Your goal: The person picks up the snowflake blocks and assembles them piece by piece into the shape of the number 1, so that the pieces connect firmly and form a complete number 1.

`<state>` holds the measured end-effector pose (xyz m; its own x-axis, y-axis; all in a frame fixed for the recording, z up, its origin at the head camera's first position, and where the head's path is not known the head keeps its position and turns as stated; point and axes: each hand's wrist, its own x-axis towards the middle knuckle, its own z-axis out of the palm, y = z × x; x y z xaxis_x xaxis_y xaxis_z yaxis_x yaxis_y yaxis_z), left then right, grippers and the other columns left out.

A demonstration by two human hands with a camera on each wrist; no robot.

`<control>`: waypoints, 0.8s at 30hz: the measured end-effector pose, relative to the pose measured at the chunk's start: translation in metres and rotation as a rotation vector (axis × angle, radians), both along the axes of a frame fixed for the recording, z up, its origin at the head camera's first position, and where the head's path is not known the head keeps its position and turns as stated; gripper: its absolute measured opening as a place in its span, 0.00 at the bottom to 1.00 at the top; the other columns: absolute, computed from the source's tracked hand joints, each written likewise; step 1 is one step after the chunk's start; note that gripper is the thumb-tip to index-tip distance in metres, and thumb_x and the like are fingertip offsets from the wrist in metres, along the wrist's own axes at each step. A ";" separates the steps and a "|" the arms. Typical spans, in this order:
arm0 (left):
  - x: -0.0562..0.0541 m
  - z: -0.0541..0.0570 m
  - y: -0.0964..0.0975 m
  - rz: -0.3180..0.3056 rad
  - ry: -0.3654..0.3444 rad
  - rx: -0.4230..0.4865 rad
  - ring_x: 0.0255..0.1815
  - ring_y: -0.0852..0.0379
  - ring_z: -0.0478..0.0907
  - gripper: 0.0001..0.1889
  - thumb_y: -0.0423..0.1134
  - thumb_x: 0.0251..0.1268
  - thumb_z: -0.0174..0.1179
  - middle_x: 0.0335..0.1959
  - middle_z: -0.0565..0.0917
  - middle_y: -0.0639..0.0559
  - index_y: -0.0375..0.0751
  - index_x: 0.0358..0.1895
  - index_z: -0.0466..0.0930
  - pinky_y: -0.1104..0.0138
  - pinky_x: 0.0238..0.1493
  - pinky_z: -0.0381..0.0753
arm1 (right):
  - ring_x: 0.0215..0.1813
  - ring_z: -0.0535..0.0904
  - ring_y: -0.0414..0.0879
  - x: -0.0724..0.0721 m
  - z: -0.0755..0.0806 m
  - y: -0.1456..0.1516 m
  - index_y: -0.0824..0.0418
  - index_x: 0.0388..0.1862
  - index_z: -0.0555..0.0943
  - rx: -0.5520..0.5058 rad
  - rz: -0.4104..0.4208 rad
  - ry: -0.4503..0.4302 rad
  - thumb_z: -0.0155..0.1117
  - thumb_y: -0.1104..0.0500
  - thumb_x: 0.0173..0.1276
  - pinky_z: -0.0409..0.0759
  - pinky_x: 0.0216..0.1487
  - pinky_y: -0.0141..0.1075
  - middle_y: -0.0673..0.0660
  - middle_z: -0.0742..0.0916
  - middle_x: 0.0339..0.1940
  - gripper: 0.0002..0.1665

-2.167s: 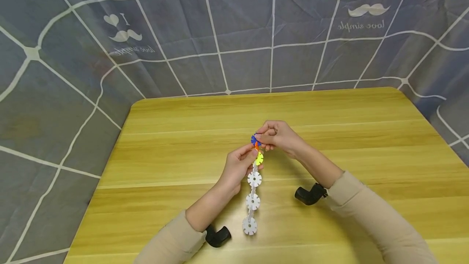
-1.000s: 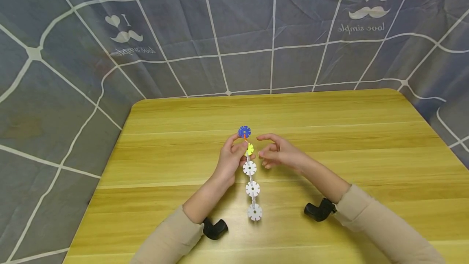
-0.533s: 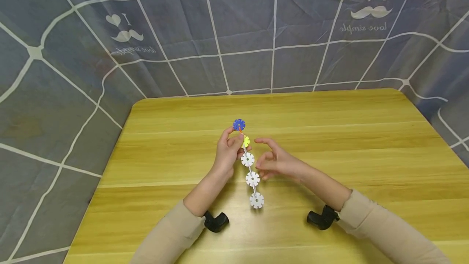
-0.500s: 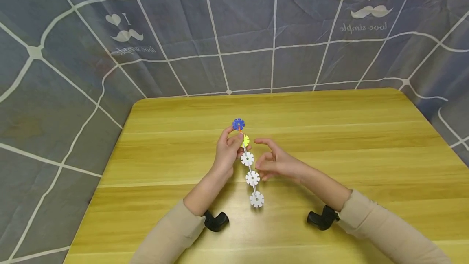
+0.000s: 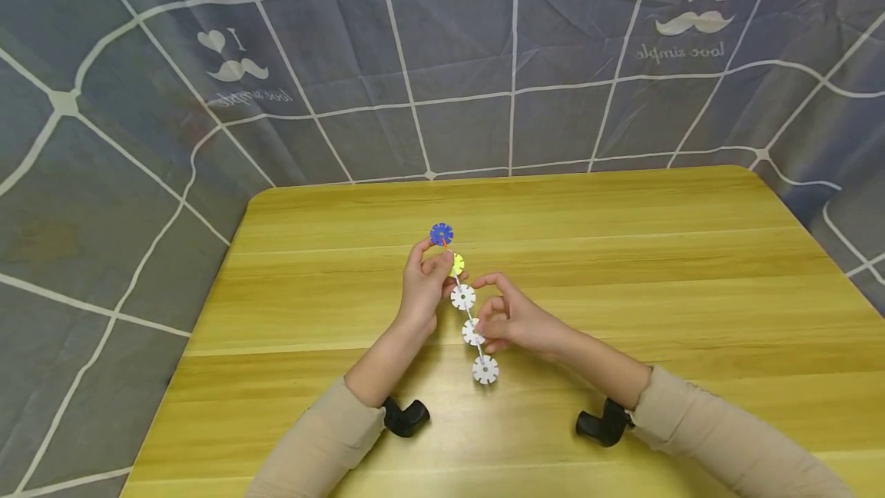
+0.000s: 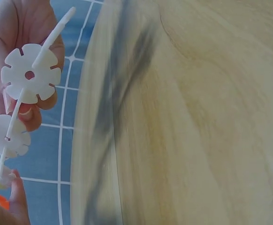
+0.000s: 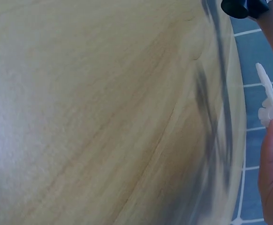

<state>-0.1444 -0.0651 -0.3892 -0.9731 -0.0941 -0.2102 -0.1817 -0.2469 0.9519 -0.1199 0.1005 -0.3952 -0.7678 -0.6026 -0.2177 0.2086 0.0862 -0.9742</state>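
A chain of slotted plastic snowflake discs hangs at a slant over the table in the head view. At its far end is a blue disc (image 5: 441, 234), followed by an orange one, a yellow disc (image 5: 458, 264) and several white discs (image 5: 463, 297). My left hand (image 5: 420, 283) pinches the chain between thumb and fingers near the orange and yellow discs. My right hand (image 5: 515, 321) has its thumb on a white disc (image 5: 473, 332) lower down, index finger raised. In the left wrist view, right fingers curl behind a large white disc (image 6: 31, 73).
The wooden table (image 5: 622, 252) spreads under both hands. A grey curtain (image 5: 456, 60) with white lines hangs behind it. Black curved camera mounts (image 5: 406, 417) stick out at both wrists, below the beige sleeves.
Earlier my right hand held the blue disc; it let go, drew back and came down to a white disc. My left hand carried the chain leftward and tilted it.
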 end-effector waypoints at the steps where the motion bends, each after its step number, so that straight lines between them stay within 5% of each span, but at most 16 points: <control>1: 0.000 0.000 0.000 0.002 0.004 0.000 0.23 0.61 0.79 0.20 0.32 0.68 0.53 0.31 0.78 0.53 0.41 0.62 0.63 0.77 0.24 0.76 | 0.29 0.78 0.45 0.000 0.000 0.000 0.61 0.66 0.52 -0.004 -0.002 -0.001 0.56 0.72 0.62 0.82 0.31 0.35 0.56 0.76 0.32 0.37; 11: -0.004 -0.001 -0.001 -0.027 0.018 -0.016 0.27 0.57 0.80 0.21 0.32 0.68 0.53 0.38 0.78 0.47 0.42 0.63 0.64 0.76 0.26 0.78 | 0.29 0.77 0.45 -0.001 -0.003 -0.001 0.58 0.68 0.52 -0.020 -0.010 -0.002 0.54 0.74 0.64 0.83 0.33 0.37 0.57 0.75 0.32 0.37; 24: -0.019 0.001 -0.004 -0.097 0.016 -0.058 0.27 0.61 0.78 0.29 0.25 0.65 0.53 0.31 0.80 0.51 0.43 0.69 0.60 0.73 0.32 0.81 | 0.33 0.74 0.45 -0.011 -0.005 -0.001 0.58 0.70 0.54 0.021 -0.102 0.002 0.50 0.78 0.61 0.83 0.35 0.38 0.56 0.75 0.32 0.39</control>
<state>-0.1631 -0.0689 -0.3886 -0.9814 -0.0113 -0.1919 -0.1870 -0.1733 0.9669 -0.1307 0.0992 -0.3999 -0.8255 -0.5163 -0.2282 0.2158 0.0849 -0.9727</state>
